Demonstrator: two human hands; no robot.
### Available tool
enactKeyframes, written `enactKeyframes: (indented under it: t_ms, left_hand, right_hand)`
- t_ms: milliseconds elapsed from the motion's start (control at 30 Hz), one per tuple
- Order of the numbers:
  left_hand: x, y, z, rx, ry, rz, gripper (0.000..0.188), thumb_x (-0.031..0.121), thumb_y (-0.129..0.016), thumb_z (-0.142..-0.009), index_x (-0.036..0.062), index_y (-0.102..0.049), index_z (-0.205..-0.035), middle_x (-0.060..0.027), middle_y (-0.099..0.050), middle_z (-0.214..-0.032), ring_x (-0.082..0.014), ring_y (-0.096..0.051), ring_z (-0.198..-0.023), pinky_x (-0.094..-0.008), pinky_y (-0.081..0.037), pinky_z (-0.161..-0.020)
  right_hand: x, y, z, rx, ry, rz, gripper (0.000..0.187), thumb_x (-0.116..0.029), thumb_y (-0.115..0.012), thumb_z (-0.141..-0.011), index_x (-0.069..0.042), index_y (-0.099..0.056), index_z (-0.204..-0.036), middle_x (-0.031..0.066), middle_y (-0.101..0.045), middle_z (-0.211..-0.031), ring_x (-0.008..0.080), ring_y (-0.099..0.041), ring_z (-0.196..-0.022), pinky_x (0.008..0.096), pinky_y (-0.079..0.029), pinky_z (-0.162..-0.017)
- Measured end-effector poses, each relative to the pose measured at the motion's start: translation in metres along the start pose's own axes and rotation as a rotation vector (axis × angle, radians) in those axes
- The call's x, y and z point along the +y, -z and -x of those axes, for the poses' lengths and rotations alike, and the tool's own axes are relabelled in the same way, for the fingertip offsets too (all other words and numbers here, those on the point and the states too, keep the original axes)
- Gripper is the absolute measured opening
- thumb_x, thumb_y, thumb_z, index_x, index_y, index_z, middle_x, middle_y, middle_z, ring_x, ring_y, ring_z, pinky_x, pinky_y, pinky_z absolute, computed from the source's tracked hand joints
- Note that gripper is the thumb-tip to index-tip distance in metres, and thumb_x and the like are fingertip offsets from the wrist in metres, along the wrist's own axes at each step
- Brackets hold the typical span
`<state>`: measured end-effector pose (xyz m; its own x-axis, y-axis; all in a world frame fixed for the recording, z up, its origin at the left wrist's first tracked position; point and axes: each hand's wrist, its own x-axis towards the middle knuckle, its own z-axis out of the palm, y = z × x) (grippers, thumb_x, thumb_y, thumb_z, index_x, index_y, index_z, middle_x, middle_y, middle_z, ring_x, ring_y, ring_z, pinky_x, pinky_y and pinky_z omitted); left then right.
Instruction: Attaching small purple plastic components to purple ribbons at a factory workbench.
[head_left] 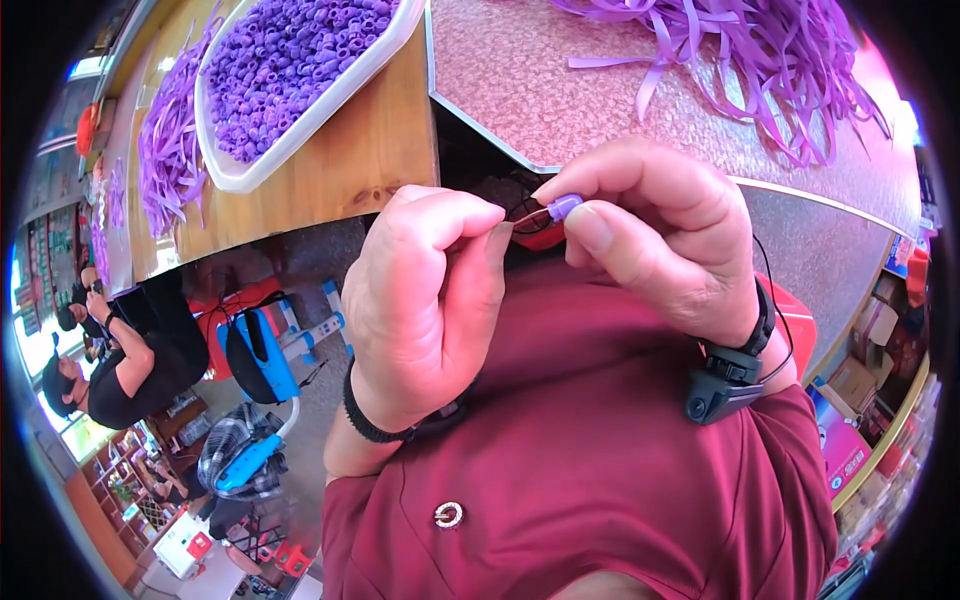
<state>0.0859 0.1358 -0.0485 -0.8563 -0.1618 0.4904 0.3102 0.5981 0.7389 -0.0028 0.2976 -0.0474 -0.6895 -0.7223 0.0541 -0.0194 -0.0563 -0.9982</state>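
Note:
My right hand (655, 235) pinches a small purple bead (564, 206) between thumb and forefinger, close to my chest. My left hand (425, 300) pinches a thin dark wire (525, 215) whose end meets the bead. Both hands touch at the fingertips, just below the table edge. A white tray (300, 130) heaped with purple beads (290, 60) stands on the wooden tabletop (370, 150) above my left hand. Each wrist wears a dark band, and a small black device (722, 392) hangs at the right wrist.
Loose purple ribbon strips (760, 50) lie on a pink speckled surface (560, 90) at the upper right, more strips (170, 140) left of the tray. A person in black (140, 365) sits at the left near a blue chair (262, 365). Boxes (860, 400) stand at the right.

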Motion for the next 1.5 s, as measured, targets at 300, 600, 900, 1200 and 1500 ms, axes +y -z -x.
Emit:
enactKeyframes:
  t_ms: [300,600,900,1200,1500]
  left_hand:
    - [0.001,0.008,0.000,-0.025,-0.022,-0.096,0.020,-0.010,-0.062,-0.075,-0.0008,-0.055,-0.090,-0.0112,-0.058,-0.076,-0.0246,-0.057,-0.063,-0.0307,-0.045,-0.055]
    - [-0.002,0.009,0.006,0.001,-0.004,-0.073,0.020,-0.010,-0.063,-0.074,-0.0008,-0.056,-0.090,-0.0112,-0.058,-0.076,-0.0240,-0.057,-0.062,-0.0300,-0.045,-0.055]
    - [-0.008,0.002,0.005,-0.016,-0.011,0.002,0.022,-0.012,-0.060,-0.074,-0.0012,-0.057,-0.093,-0.0119,-0.058,-0.079,-0.0219,-0.056,-0.063,-0.0283,-0.045,-0.057]
    - [-0.010,0.014,-0.002,-0.090,-0.072,-0.050,0.036,-0.016,-0.057,-0.073,-0.0021,-0.060,-0.106,-0.0104,-0.057,-0.084,-0.0189,-0.057,-0.069,-0.0253,-0.046,-0.060]
    - [-0.042,0.028,0.016,-0.044,0.163,0.006,0.019,-0.005,-0.057,-0.080,0.0000,-0.061,-0.098,-0.0108,-0.060,-0.081,-0.0201,-0.058,-0.069,-0.0276,-0.046,-0.062]
  right_hand:
    - [0.002,-0.003,-0.004,-0.025,0.037,0.056,0.015,0.000,-0.053,-0.086,0.002,-0.061,-0.098,0.0016,-0.059,-0.075,0.0038,-0.053,-0.063,0.0183,-0.043,-0.057]
    - [0.007,-0.006,-0.003,-0.024,0.000,0.025,0.015,0.000,-0.054,-0.085,0.002,-0.061,-0.098,0.0018,-0.060,-0.075,0.0056,-0.053,-0.063,0.0185,-0.043,-0.057]
    - [0.014,-0.008,-0.014,-0.064,0.177,0.172,0.014,-0.001,-0.061,-0.079,0.001,-0.064,-0.093,0.0049,-0.062,-0.074,0.0086,-0.056,-0.061,0.0222,-0.043,-0.055]
    - [0.003,0.002,-0.027,-0.096,0.336,0.391,0.014,-0.013,-0.066,-0.079,-0.002,-0.063,-0.088,0.0101,-0.060,-0.067,0.0230,-0.058,-0.058,0.0313,-0.046,-0.053]
    - [-0.072,0.044,-0.158,-0.017,0.203,0.804,0.026,-0.019,-0.061,-0.083,0.004,-0.061,-0.096,0.0045,-0.061,-0.073,0.0080,-0.054,-0.065,0.0243,-0.045,-0.059]
